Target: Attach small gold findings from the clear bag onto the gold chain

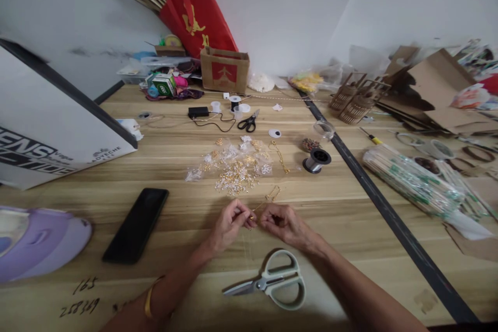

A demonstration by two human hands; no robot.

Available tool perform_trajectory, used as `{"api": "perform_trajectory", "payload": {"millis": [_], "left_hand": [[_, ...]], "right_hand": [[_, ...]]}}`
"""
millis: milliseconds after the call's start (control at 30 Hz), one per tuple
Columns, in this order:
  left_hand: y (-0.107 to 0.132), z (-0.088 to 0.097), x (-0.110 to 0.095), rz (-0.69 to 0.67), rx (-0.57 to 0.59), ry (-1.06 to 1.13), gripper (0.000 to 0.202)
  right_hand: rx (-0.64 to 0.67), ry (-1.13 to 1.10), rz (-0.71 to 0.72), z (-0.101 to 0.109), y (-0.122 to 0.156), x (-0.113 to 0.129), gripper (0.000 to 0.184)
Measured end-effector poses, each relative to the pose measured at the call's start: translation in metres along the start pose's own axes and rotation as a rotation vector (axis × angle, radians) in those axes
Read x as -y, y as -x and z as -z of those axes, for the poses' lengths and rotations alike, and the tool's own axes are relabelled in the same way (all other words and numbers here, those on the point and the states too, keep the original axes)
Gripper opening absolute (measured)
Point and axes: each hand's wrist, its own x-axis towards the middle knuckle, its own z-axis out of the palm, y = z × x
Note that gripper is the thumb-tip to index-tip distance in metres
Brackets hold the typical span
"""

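Note:
My left hand point(232, 222) pinches the end of a thin gold chain point(273, 193), whose loose length trails away over the wood beyond my fingers. Close beside it, my right hand point(283, 223) has its fingers pressed together; whatever is in them is too small to tell. Just past both hands lies a heap of small gold and clear beads point(236, 176) with small plastic bags. A second gold chain point(280, 158) rests to the right of the heap. Scissors with pale green handles point(283, 282) lie nearest me, below my hands.
A black phone point(136, 225) lies left of my hands. A wire spool point(317, 161) stands to the right, near a dark strip point(365, 181) across the table. Black scissors point(248, 122) lie farther back. Wrapped sticks point(414, 179) are at the right, a white box point(58, 119) at the left.

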Motion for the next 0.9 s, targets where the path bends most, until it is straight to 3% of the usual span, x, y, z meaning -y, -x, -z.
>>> {"api": "perform_trajectory", "payload": {"millis": [300,633,900], "left_hand": [[-0.0017,0.0040,-0.0068,-0.004,-0.057,-0.003,0.028],[0.0001,0.0032,-0.0030,-0.104,-0.068,-0.300,0.004],[0.0020,0.0021,0.0001,-0.310,-0.033,-0.533,0.012]], "right_hand": [[0.012,0.064,0.020,0.0040,-0.0030,0.0067,0.024],[-0.004,0.074,0.011,0.0042,-0.0035,0.0032,0.027],[-0.008,0.041,0.006,0.0035,-0.0031,0.0035,0.030]]}}
